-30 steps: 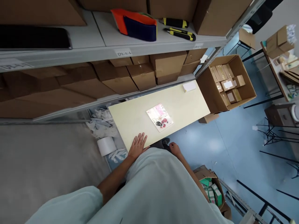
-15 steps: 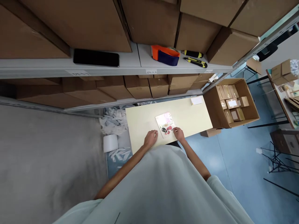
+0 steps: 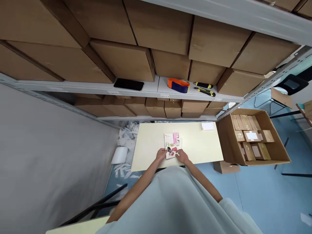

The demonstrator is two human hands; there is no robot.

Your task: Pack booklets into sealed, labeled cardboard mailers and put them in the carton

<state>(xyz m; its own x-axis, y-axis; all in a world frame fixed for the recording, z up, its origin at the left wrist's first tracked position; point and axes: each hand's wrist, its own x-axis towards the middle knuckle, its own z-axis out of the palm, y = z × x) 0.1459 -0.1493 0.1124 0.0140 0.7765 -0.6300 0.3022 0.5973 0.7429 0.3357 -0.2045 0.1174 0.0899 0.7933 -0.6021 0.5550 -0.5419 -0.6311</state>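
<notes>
A booklet (image 3: 172, 145) with a white and pink cover and red and black pictures lies near the front edge of a pale yellow table (image 3: 148, 139). My left hand (image 3: 161, 154) grips its lower left edge between thumb and fingers. At the lower right corner of the cover, my right hand (image 3: 181, 156) has its fingers closed on the booklet. Part of that corner is hidden by the fingers.
A small white box (image 3: 207, 126) sits at the table's back right. Beyond stands a shelf (image 3: 151, 85) with cartons, a phone (image 3: 129, 84), an orange and blue strap (image 3: 178, 85) and cutters (image 3: 204, 91). An open carton (image 3: 229, 139) holds small boxes at right.
The view has shifted and turned. The booklet now stands straighter relative to me, and my left hand, earlier beside it, has taken hold of its left edge.
</notes>
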